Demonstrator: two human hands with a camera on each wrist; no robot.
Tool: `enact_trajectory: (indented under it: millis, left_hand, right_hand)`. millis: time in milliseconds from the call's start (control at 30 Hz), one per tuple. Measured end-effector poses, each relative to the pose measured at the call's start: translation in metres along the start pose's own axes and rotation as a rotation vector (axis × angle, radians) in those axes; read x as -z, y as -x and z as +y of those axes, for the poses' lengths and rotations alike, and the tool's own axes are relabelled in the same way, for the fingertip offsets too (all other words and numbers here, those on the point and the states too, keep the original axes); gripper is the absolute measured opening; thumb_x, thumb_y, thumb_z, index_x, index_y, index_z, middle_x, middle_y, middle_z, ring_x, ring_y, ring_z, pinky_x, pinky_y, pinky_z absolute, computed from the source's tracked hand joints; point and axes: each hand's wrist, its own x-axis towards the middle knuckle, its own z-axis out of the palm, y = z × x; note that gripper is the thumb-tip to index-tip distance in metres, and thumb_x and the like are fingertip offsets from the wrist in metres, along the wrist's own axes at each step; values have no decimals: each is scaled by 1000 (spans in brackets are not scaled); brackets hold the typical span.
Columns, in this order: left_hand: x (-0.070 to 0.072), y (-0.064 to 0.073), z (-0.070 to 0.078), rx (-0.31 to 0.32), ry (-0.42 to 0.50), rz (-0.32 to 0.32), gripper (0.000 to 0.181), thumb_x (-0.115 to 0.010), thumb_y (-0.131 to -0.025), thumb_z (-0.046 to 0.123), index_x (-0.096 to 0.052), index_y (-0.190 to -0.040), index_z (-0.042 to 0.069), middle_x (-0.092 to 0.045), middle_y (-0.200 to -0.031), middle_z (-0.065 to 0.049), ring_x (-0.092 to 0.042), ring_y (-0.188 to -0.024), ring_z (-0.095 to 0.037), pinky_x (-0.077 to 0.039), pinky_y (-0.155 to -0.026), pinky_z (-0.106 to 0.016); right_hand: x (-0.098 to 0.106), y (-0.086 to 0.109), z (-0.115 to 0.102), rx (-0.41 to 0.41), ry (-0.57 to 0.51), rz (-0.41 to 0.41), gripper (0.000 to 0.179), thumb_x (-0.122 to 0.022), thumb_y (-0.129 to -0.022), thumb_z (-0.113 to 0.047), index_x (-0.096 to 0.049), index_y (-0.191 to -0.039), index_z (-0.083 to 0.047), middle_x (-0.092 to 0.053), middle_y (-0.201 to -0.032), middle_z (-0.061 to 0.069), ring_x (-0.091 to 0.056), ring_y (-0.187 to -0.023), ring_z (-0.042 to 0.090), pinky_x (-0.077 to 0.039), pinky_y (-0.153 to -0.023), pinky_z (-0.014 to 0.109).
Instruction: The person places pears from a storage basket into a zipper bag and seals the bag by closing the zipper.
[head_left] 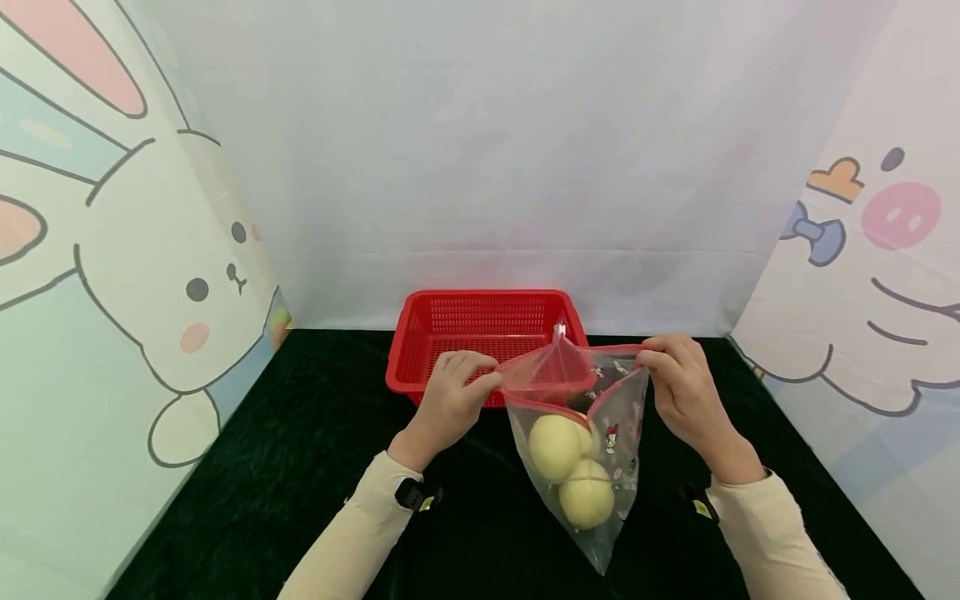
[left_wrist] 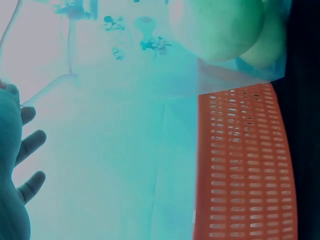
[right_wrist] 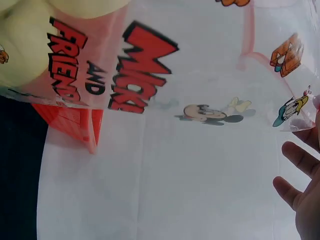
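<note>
A clear zip bag (head_left: 628, 433) with a red zip edge and cartoon prints hangs in front of me, its mouth spread apart. Three pale yellow-green round fruits (head_left: 555, 448) lie low inside it. My left hand (head_left: 452, 398) pinches the bag's left top corner, and my right hand (head_left: 686, 396) pinches the right top corner. Red "Mickey and Friends" lettering (right_wrist: 145, 55) on the bag shows in the right wrist view. In the left wrist view the fruits (left_wrist: 217, 27) hang above the basket, with my left hand (left_wrist: 12, 165) at the left edge.
Behind the bag stands a red plastic basket (head_left: 401, 354) with slotted walls, partly covered by the bag. A dark green cloth (head_left: 285, 467) covers the table. White sheeting (head_left: 487, 150) rises at the back, with cartoon-printed panels on both sides.
</note>
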Motion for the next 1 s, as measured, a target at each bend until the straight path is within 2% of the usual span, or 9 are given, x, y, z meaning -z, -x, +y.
enact_trajectory:
  millis: [300, 633, 800, 1000]
  left_hand:
    - [10, -13, 0, -22, 5, 81, 4, -56, -101, 10, -57, -102, 14, -62, -103, -8, -60, -94, -25, -48, -80, -42]
    - [23, -23, -2, -33, -23, 115, 6, -58, -100, 12, -59, -105, 16, -62, -103, -10, -60, -97, -28, -48, -81, -44]
    - [24, -23, -3, -44, -14, 103, 9, -62, -98, 12, -57, -105, 17, -62, -104, -10, -60, -97, -27, -48, -82, -44]
    - [23, -19, -3, -50, 8, 31, 31, -78, -85, 9, -57, -107, 17, -61, -106, -10, -60, -100, -26, -48, -85, -44]
  right_hand:
    - [-8, -1, -1, -6, -20, -34, 31, -40, -108, -18, -62, -99, 1, -59, -95, 19, -50, -85, 37, -34, -80, 47]
    - [-22, 5, -6, -22, -45, -80, 31, -41, -108, -20, -63, -101, 0, -60, -97, 19, -51, -88, 37, -35, -85, 50]
    - [-29, 3, -8, -19, -72, -82, 27, -43, -107, -18, -63, -103, 0, -60, -98, 18, -51, -88, 37, -35, -86, 50]
    - [-34, 2, -10, -12, -85, -90, 29, -43, -107, -19, -64, -102, 0, -60, -98, 17, -52, -87, 35, -36, -85, 49]
